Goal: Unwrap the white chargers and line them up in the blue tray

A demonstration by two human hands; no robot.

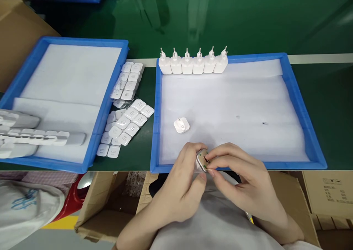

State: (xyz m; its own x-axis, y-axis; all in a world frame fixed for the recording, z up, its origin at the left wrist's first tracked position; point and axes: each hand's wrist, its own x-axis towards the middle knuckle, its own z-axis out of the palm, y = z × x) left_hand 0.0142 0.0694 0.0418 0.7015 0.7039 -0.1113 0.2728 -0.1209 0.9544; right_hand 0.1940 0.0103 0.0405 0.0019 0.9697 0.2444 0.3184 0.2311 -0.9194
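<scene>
Near the front edge of the right blue tray [296, 106], my left hand [183, 187] grips a small white charger housing [202, 159] with a tan and green circuit face showing. The fingertips of my right hand [242, 176] are pinched at that face, around a small dark part. A white plug piece with two pins [181, 125] lies in the tray, up and left of my hands. Along the tray's back left edge stands a row of several white chargers [187, 64], pins up.
A second blue tray [107, 91] at the left holds rows of white housings [46, 136]. Between the trays lie stacked white square pieces [131, 119]. Cardboard boxes [328, 191] are below the table's front edge, and a person's clothed part [24, 209] shows at the lower left.
</scene>
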